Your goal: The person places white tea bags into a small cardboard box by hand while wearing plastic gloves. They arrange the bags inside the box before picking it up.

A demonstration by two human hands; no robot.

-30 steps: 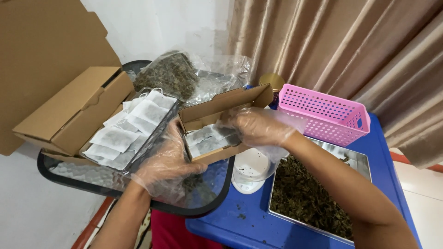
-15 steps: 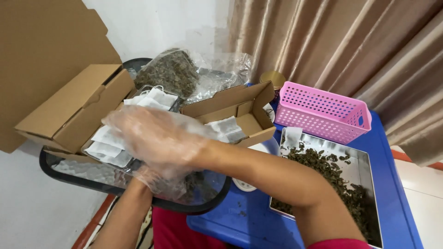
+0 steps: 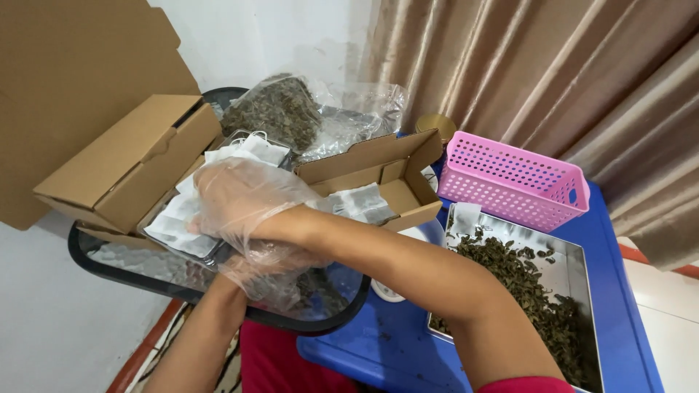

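The left hand (image 3: 273, 266), gloved in thin clear plastic, is largely covered by the right forearm, and its fingers cannot be made out. Whether anything is held by the gloved right hand (image 3: 237, 196) cannot be told, since its fingertips are lost against the white paper sachets (image 3: 178, 222) just beneath them. The metal tray (image 3: 207, 251) under those sachets is mostly hidden. Beyond the fingers, the clear plastic bag of dried leaves (image 3: 280, 113) is partly masked by the open brown cardboard box (image 3: 378, 171). The steel tray of dark dried leaves (image 3: 561, 269) is cut off by the lower edge, as are both forearms.
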